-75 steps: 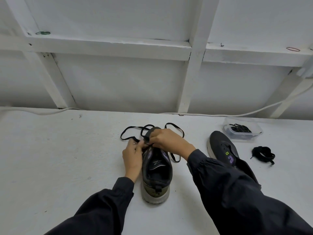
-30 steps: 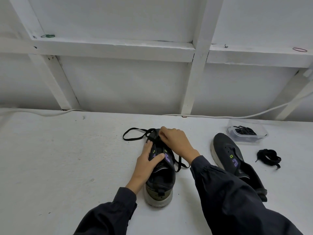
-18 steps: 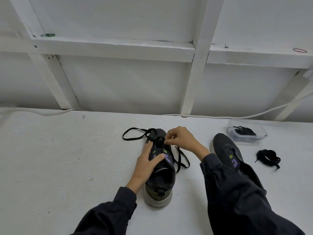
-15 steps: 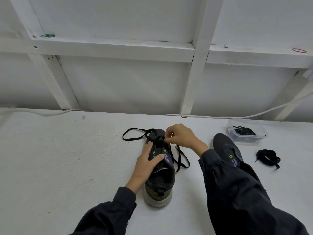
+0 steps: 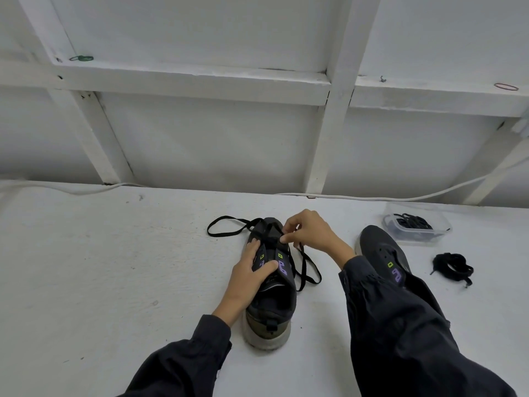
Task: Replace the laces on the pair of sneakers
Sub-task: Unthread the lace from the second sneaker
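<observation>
A: Where is the sneaker [image 5: 272,299]?
B: On the table [image 5: 114,282], long axis pointing away, heel nearest. The left hand [image 5: 249,277] grips its upper. The right hand [image 5: 312,233] is nearer the toe-end eyelets and pinches the lace [image 5: 315,281].
A: Containers?
B: The clear tub [image 5: 420,235] at far right holds black laces. A second sneaker [image 5: 378,247] lies near it.

Even, soft, bright light, faint shadows, no glare; wide-angle bending at the edges, focus sharp.
</observation>
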A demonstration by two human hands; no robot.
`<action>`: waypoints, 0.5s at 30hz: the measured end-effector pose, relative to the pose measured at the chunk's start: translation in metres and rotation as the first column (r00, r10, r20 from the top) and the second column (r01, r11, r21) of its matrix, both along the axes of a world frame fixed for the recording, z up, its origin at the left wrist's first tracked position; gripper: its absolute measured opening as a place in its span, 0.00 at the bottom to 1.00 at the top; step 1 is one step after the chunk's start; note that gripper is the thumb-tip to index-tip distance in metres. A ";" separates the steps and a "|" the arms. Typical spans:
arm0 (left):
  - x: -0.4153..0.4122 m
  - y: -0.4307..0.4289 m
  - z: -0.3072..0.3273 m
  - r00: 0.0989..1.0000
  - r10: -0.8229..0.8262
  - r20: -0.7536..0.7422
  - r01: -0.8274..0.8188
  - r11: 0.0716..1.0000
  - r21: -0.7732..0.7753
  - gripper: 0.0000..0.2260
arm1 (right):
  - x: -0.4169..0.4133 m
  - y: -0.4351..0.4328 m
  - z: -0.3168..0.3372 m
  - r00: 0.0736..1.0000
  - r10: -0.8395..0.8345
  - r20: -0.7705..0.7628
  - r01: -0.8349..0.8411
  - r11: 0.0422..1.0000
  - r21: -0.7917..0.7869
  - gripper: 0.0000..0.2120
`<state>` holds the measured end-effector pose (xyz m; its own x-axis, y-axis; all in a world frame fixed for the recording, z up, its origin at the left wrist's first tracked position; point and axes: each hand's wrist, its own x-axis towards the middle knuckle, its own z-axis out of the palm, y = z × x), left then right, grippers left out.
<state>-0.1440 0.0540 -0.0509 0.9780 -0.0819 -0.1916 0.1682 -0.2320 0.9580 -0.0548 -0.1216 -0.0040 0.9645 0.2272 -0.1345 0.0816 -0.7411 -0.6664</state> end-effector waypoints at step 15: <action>0.001 0.003 -0.003 1.000 0.017 0.007 -0.017 0.999 0.034 0.32 | -0.002 0.004 -0.005 0.998 -0.037 -0.049 0.044 0.985 0.166 0.06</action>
